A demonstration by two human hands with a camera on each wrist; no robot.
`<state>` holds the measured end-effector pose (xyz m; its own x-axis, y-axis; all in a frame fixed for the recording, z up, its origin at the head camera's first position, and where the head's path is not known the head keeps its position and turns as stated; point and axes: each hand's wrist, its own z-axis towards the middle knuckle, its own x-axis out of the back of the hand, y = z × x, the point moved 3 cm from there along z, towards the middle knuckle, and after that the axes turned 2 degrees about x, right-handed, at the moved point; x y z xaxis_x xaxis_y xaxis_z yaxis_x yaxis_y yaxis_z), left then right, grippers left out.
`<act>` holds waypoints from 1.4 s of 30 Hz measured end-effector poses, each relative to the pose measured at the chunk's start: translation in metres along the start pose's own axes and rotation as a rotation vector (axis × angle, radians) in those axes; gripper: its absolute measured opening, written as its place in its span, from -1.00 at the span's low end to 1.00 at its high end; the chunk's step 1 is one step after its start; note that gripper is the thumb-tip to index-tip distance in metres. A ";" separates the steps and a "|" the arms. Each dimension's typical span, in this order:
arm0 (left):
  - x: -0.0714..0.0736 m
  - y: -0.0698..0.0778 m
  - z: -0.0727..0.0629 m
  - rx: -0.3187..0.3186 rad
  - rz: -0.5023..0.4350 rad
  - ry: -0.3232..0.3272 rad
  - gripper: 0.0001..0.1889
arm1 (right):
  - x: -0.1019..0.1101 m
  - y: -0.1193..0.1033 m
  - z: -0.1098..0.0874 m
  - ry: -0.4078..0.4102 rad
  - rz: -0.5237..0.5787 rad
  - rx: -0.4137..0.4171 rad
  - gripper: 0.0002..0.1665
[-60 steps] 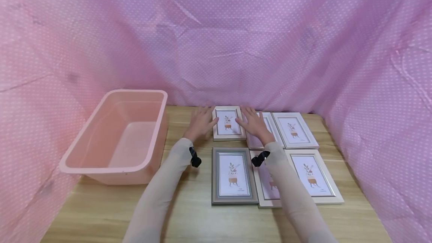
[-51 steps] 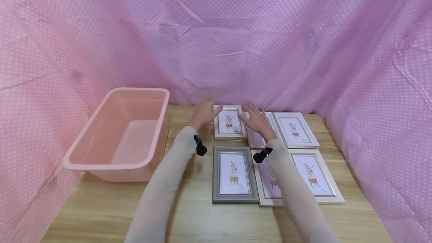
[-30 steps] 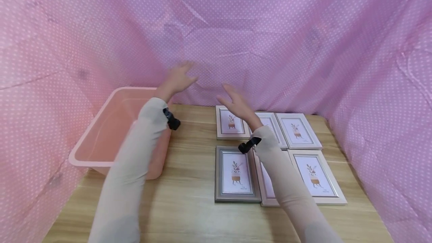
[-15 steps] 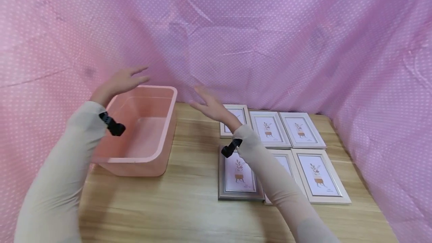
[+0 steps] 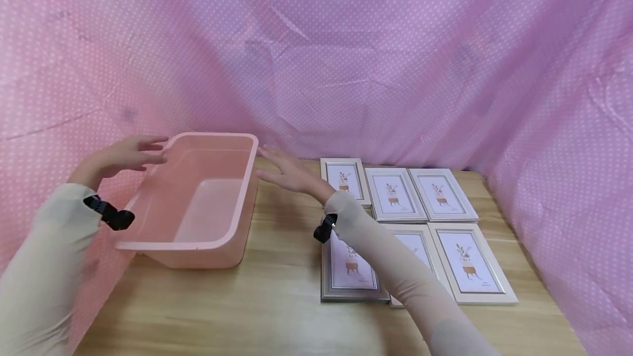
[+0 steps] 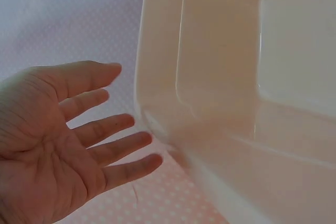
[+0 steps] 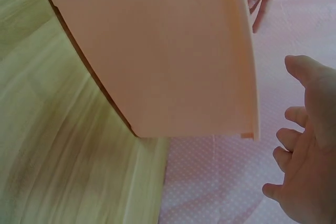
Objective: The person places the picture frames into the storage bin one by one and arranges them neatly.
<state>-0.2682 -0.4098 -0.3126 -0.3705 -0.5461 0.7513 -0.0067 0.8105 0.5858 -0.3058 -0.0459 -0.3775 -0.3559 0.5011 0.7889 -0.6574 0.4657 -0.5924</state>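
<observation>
On the left part of the desk (image 5: 277,312), I have the pink tub (image 5: 207,258) standing upright between two bare hands. Beside its far left corner is the left hand (image 5: 118,161), fingers stretched out, slightly spread and holding nothing. The left wrist view brings those fingertips right up to the rim, but I cannot tell whether any of them touch it. Across from it, the right hand (image 5: 292,173) has its fingers loosely extended and apart, with nothing in its grip. From the head view they seem to meet the right rim, yet the right wrist view gives me a gap there. That same view foreshortens the fingers, cuts the hand off at the edge, and leaves only a piece of the left hand past the tub.

To the right lie six picture frames (image 5: 442,194) in two rows. My sight of the near row is broken by the right sleeve (image 5: 405,271): it covers much of the middle frame and, with the black wrist camera (image 5: 325,228), the top of the grey-brown frame (image 5: 328,295). Lettering on the prints is too small to read. The left sleeve (image 5: 44,257) runs out of view.
</observation>
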 end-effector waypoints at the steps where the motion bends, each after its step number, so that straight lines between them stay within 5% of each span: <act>1: -0.001 -0.002 -0.002 0.000 -0.008 -0.010 -0.22 | -0.002 -0.001 0.000 -0.005 0.001 -0.001 -0.14; 6: -0.004 -0.007 -0.007 0.003 -0.029 -0.047 -0.23 | -0.012 -0.005 -0.001 -0.039 -0.029 0.001 -0.15; 17: -0.009 -0.014 -0.009 0.005 0.080 0.003 -0.35 | -0.022 -0.011 -0.006 -0.071 -0.119 0.029 -0.17; 24: -0.013 -0.001 0.001 -0.023 0.115 0.035 -0.30 | -0.009 -0.002 -0.016 -0.051 -0.119 0.011 -0.15; 42: -0.044 0.035 0.032 -0.058 -0.049 -0.030 -0.24 | 0.030 0.038 -0.044 -0.021 -0.107 -0.040 -0.10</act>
<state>-0.2822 -0.3501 -0.3349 -0.3984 -0.5776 0.7125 0.0280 0.7688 0.6389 -0.3121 0.0191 -0.3838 -0.2989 0.4315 0.8511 -0.6658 0.5446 -0.5100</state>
